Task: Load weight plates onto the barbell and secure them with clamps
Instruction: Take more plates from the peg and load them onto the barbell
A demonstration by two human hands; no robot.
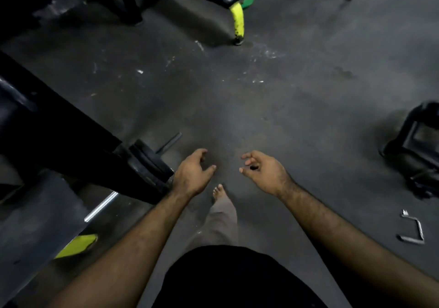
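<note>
Barbell: lying by the left edge of the floor, black weight plates sitting on its sleeve, bare tip sticking out beyond them. Left hand: hanging empty, fingers loosely curled, just beside the plates. Right hand: hanging empty, fingers slack. Bare foot: standing between the hands. Bent metal piece: lying near the floor's right edge.
</note>
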